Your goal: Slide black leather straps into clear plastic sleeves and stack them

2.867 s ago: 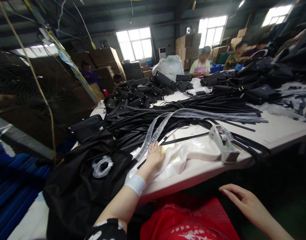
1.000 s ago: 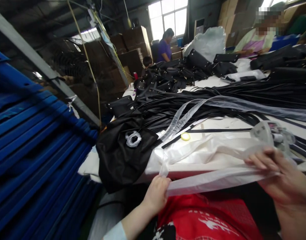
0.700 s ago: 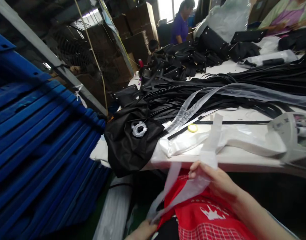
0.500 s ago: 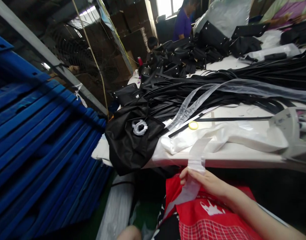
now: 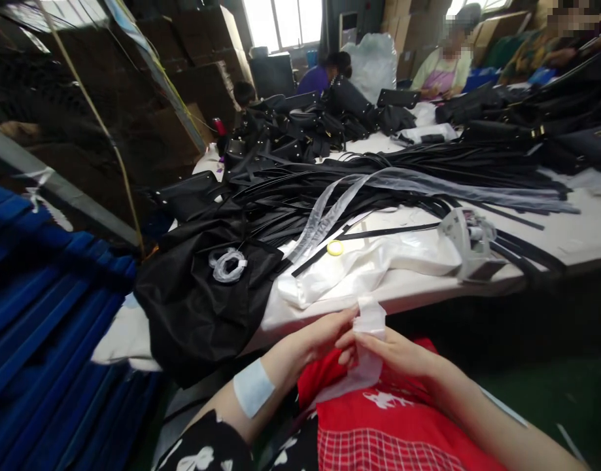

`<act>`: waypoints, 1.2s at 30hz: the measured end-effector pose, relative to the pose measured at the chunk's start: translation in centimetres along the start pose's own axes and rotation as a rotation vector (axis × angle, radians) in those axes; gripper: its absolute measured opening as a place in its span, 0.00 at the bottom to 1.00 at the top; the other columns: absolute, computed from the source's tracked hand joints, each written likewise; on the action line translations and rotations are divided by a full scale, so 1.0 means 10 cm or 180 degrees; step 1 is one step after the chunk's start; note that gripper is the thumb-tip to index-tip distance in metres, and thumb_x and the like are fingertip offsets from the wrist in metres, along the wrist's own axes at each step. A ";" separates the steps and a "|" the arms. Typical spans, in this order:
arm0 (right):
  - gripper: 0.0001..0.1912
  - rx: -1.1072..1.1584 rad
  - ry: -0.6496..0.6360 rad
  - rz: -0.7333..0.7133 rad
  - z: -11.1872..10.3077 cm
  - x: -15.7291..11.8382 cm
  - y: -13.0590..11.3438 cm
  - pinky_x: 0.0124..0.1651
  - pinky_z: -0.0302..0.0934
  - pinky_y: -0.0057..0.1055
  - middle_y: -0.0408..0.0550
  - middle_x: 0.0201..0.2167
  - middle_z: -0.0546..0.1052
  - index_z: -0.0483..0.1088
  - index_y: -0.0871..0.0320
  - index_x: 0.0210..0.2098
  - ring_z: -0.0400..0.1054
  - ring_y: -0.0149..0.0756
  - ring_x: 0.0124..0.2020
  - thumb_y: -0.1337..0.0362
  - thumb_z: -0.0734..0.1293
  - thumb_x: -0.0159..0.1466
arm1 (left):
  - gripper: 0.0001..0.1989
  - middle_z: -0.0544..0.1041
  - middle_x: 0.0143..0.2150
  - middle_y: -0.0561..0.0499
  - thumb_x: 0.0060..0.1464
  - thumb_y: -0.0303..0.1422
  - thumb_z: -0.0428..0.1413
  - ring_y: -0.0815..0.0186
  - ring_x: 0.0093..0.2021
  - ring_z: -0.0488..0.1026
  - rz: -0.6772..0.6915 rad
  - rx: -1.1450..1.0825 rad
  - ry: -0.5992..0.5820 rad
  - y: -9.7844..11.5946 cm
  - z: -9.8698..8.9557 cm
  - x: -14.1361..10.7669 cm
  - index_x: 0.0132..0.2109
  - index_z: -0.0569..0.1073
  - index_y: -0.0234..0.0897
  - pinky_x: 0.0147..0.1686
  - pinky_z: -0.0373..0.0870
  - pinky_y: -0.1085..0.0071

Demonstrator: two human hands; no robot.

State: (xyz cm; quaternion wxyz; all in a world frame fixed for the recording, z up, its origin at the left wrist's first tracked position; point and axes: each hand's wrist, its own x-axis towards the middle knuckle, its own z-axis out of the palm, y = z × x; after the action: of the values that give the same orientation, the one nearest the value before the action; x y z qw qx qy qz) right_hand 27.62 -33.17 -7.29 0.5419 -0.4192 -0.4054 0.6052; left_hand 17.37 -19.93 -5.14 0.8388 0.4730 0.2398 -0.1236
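Over the red apron on my lap, my right hand point(image 5: 395, 350) pinches a translucent white plastic strip point(image 5: 371, 320), thumb across its front. My left hand point(image 5: 324, 335) meets it from the other side, fingertips closed at the strip's left edge. The lower part of the strip hangs down onto the apron. Just beyond my hands, a longer white plastic sleeve point(image 5: 403, 255) lies crumpled along the table edge, running to a grey-white tape dispenser point(image 5: 469, 242). A yellow ring point(image 5: 335, 248) rests beside the sleeve.
Black fabric point(image 5: 197, 301) drapes over the table corner, with a clear coiled tube point(image 5: 227, 265) on it. Black straps point(image 5: 280, 190) and black bags point(image 5: 300, 124) cover the table behind. Blue slatted panels point(image 5: 50, 327) stand at left. Co-workers point(image 5: 445, 72) sit across the table.
My left hand has come up from the bottom of the view to the strip in my right hand. The view has swung right, showing more of the table and co-workers.
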 end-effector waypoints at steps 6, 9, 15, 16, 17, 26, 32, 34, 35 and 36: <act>0.27 -0.0748 -0.0387 -0.0041 0.16 0.04 0.02 0.55 0.66 0.40 0.52 0.41 0.80 0.76 0.61 0.48 0.74 0.41 0.45 0.46 0.57 0.70 | 0.23 0.82 0.43 0.40 0.53 0.47 0.61 0.58 0.45 0.77 0.1020 -0.0458 0.0678 0.26 0.18 0.21 0.44 0.79 0.31 0.50 0.68 0.65; 0.23 -0.1373 -0.0259 -0.0049 0.17 0.12 0.12 0.51 0.67 0.38 0.51 0.39 0.81 0.78 0.59 0.44 0.74 0.42 0.41 0.50 0.58 0.70 | 0.25 0.82 0.42 0.41 0.54 0.51 0.58 0.55 0.45 0.76 0.1651 0.0187 0.1392 0.35 0.16 0.19 0.42 0.80 0.31 0.49 0.68 0.63; 0.25 -0.1025 0.0794 -0.0602 -0.09 0.22 0.17 0.56 0.64 0.46 0.57 0.48 0.78 0.72 0.61 0.52 0.72 0.50 0.49 0.54 0.72 0.59 | 0.24 0.80 0.50 0.44 0.56 0.51 0.55 0.55 0.48 0.75 0.2079 0.1310 0.1244 0.18 0.03 0.08 0.39 0.82 0.34 0.46 0.71 0.66; 0.24 -0.0893 0.0943 -0.0667 -0.13 0.22 0.16 0.55 0.64 0.46 0.56 0.47 0.78 0.72 0.61 0.51 0.72 0.49 0.49 0.53 0.70 0.60 | 0.23 0.81 0.47 0.44 0.56 0.50 0.56 0.56 0.46 0.76 0.2030 0.1415 0.1123 0.13 0.03 0.07 0.39 0.82 0.34 0.46 0.71 0.66; 0.23 -0.0776 0.1060 -0.0690 -0.17 0.23 0.15 0.55 0.64 0.46 0.55 0.44 0.79 0.74 0.61 0.49 0.72 0.48 0.47 0.51 0.68 0.61 | 0.22 0.82 0.44 0.44 0.56 0.50 0.57 0.57 0.44 0.77 0.1996 0.1476 0.1018 0.09 0.03 0.07 0.40 0.82 0.33 0.46 0.71 0.66; 0.22 -0.1173 0.0937 -0.0371 -0.10 0.16 0.16 0.38 0.66 0.33 0.47 0.30 0.78 0.79 0.61 0.34 0.69 0.37 0.31 0.49 0.63 0.66 | 0.19 0.82 0.38 0.46 0.55 0.47 0.59 0.61 0.40 0.76 0.2465 0.1083 0.1961 0.18 -0.10 0.12 0.40 0.81 0.34 0.43 0.72 0.68; 0.20 -0.1292 0.1390 -0.0694 -0.16 0.17 0.17 0.50 0.65 0.41 0.49 0.34 0.80 0.79 0.56 0.40 0.73 0.45 0.40 0.50 0.61 0.68 | 0.14 0.83 0.34 0.47 0.47 0.42 0.66 0.63 0.34 0.76 0.2233 0.0576 0.2017 0.26 -0.08 0.02 0.35 0.82 0.34 0.38 0.71 0.69; 0.18 -0.1172 0.1746 -0.0912 -0.19 0.15 0.17 0.55 0.63 0.43 0.51 0.41 0.81 0.79 0.54 0.43 0.72 0.47 0.45 0.50 0.63 0.67 | 0.15 0.83 0.33 0.47 0.45 0.42 0.67 0.65 0.32 0.76 0.2144 0.0352 0.2019 0.29 -0.08 -0.03 0.34 0.82 0.34 0.36 0.71 0.70; 0.17 -0.1127 0.1917 -0.1032 -0.21 0.13 0.16 0.56 0.62 0.43 0.51 0.43 0.80 0.79 0.53 0.43 0.72 0.46 0.47 0.51 0.64 0.67 | 0.15 0.83 0.32 0.48 0.44 0.42 0.67 0.65 0.32 0.75 0.2140 0.0297 0.2035 0.31 -0.08 -0.05 0.34 0.82 0.34 0.35 0.71 0.71; 0.16 -0.1082 0.2035 -0.1141 -0.22 0.11 0.14 0.58 0.61 0.43 0.50 0.44 0.80 0.79 0.53 0.43 0.71 0.46 0.49 0.51 0.64 0.66 | 0.15 0.83 0.32 0.48 0.43 0.42 0.68 0.66 0.31 0.75 0.2147 0.0283 0.2054 0.32 -0.09 -0.07 0.34 0.82 0.34 0.34 0.71 0.71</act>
State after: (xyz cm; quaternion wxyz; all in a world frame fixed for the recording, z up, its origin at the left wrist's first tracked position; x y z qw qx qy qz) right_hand 29.15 -32.09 -9.41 0.6606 -0.5926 -0.3775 0.2646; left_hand 17.94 -17.54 -2.81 0.6936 0.5742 0.3157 0.2992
